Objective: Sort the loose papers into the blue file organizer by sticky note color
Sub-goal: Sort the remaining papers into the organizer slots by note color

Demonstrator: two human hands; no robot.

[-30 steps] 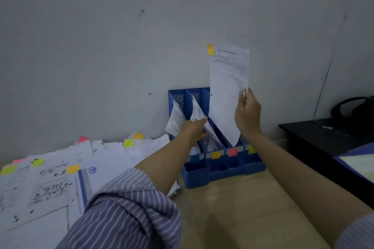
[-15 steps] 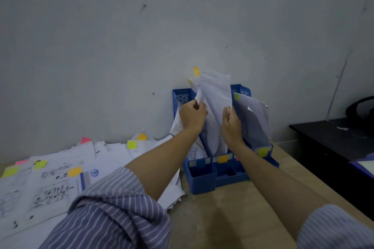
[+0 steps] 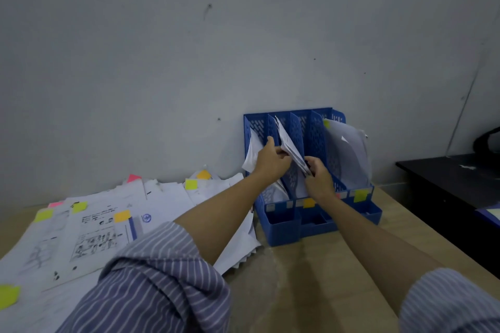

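Basically:
hidden: sheaf's sticky note, not visible
grip: left hand [image 3: 272, 161] and right hand [image 3: 317, 178] pinch paper sheaf [image 3: 290, 147], tilted in blue file organizer [image 3: 316, 140] second-left slot

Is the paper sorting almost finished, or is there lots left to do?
Not nearly. Done: some papers already stand in the organizer, like the stack in its rightmost slot. In hand: the left hand and right hand both hold a bundle in a middle slot. Left: a big pile of tagged papers on the table.
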